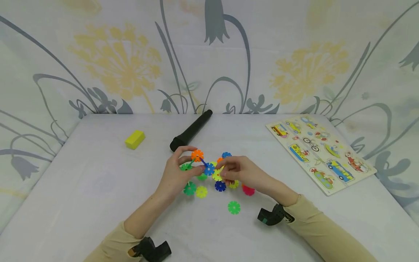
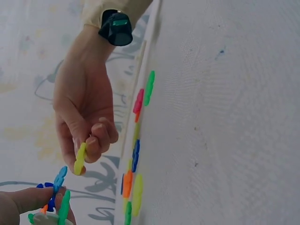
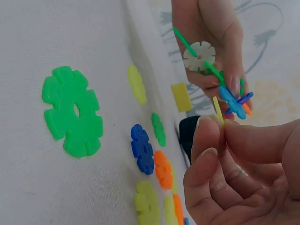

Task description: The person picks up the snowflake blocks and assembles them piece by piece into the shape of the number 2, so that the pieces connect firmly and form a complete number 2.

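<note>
My left hand (image 1: 175, 174) holds a linked cluster of notched plastic discs, raised over the white table. In the cluster are an orange disc (image 1: 197, 155), a light blue disc (image 3: 232, 101), a dark blue one, a white disc (image 3: 202, 52) and green ones. Facing it, my right hand (image 1: 240, 170) pinches a single yellow disc (image 2: 80, 159) between thumb and index finger. The yellow disc is close beside the light blue one. Below the hands lie loose discs, among them a green disc (image 3: 73, 112), a dark blue disc (image 1: 220, 186) and a pink disc (image 1: 248, 190).
A yellow block (image 1: 135, 139) sits at the back left. Behind my hands lies a long black tapered stick (image 1: 193, 130) with a wider near end. On the right is a picture puzzle board (image 1: 315, 162) with vehicles. A flower-patterned cloth (image 1: 209, 72) hangs behind the table.
</note>
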Demonstrator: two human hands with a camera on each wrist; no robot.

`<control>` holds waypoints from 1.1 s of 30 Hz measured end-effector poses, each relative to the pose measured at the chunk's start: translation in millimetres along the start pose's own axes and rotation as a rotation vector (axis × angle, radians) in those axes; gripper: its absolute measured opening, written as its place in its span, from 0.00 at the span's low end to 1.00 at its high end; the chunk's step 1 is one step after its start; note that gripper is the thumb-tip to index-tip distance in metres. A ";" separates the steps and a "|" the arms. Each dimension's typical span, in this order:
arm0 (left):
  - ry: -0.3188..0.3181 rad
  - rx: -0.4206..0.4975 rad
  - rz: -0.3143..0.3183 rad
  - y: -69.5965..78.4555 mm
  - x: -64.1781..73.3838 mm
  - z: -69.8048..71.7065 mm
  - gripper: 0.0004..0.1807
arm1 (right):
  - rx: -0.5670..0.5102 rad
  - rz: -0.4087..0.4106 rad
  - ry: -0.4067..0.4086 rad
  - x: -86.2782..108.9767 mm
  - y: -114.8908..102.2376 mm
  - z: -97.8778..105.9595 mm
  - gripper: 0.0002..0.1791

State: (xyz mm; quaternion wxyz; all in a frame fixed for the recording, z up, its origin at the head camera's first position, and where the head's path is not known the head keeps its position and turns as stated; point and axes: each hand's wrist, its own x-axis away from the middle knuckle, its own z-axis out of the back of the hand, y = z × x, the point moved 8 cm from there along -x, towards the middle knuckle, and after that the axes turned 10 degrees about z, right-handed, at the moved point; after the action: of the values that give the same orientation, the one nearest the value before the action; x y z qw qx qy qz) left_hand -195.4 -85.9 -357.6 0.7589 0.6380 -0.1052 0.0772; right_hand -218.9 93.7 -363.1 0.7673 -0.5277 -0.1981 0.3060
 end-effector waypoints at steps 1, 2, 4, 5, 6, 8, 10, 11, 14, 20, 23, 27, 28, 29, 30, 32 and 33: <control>0.001 0.005 0.003 -0.1 -0.1 0.3 0.28 | -0.019 -0.003 -0.006 0.1 0.6 -1.1 0.11; 0.003 0.012 0.007 -0.2 -0.2 0.6 0.28 | -0.040 -0.009 -0.012 0.2 1.4 -2.3 0.11; 0.006 0.022 0.011 -0.1 -0.2 1.5 0.28 | -0.067 -0.021 -0.024 0.3 3.2 -4.6 0.11; 0.008 0.028 0.012 -0.2 -0.4 1.9 0.28 | -0.074 -0.025 -0.027 0.3 3.9 -5.2 0.11; 0.010 0.033 0.012 -0.6 -0.7 2.4 0.28 | -0.080 -0.029 -0.028 0.3 4.5 -5.6 0.11; 0.009 0.041 0.011 -0.4 -1.0 2.6 0.28 | -0.093 -0.033 -0.025 0.4 4.7 -5.6 0.11; 0.005 0.046 0.011 -0.6 -1.3 2.4 0.28 | -0.112 -0.036 -0.022 0.8 4.9 -5.6 0.11; 0.003 0.049 0.010 -0.6 -1.3 2.2 0.28 | -0.128 -0.037 -0.023 0.9 5.2 -5.7 0.12; -0.001 0.048 0.011 -0.6 -1.2 1.7 0.28 | -0.201 -0.048 -0.028 1.6 6.3 -7.4 0.12; -0.004 0.060 0.022 -0.8 -1.2 0.8 0.27 | -0.351 -0.104 -0.021 2.5 10.3 -11.2 0.14; -0.007 0.069 0.024 -1.1 -1.5 -0.4 0.27 | -0.388 -0.128 -0.019 2.7 11.4 -13.0 0.14; -0.016 0.077 0.025 -2.1 -1.1 -1.9 0.28 | -0.399 -0.140 -0.017 2.5 12.4 -14.7 0.14; -0.016 0.083 0.027 -2.6 -1.1 -2.0 0.28 | -0.399 -0.140 -0.014 2.4 12.4 -14.8 0.14; -0.013 0.085 0.028 -2.8 -0.9 -1.7 0.28 | -0.396 -0.141 -0.010 2.5 12.3 -14.7 0.15; -0.012 0.093 0.029 -3.0 -1.1 -1.6 0.28 | -0.387 -0.139 -0.006 2.5 12.3 -14.4 0.16; -0.002 0.104 0.029 -3.3 -1.5 -0.7 0.28 | -0.352 -0.141 0.010 2.7 12.2 -12.9 0.18; 0.003 0.110 0.028 -3.3 -1.7 -0.1 0.29 | -0.315 -0.136 0.017 2.6 12.0 -11.9 0.20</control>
State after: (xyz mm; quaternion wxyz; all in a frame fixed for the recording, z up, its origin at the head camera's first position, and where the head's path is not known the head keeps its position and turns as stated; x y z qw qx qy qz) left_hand -196.2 -86.3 -361.2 0.7217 0.6770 -0.1088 0.0944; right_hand -212.6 90.3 -378.6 0.6958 -0.6292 -0.2723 0.2141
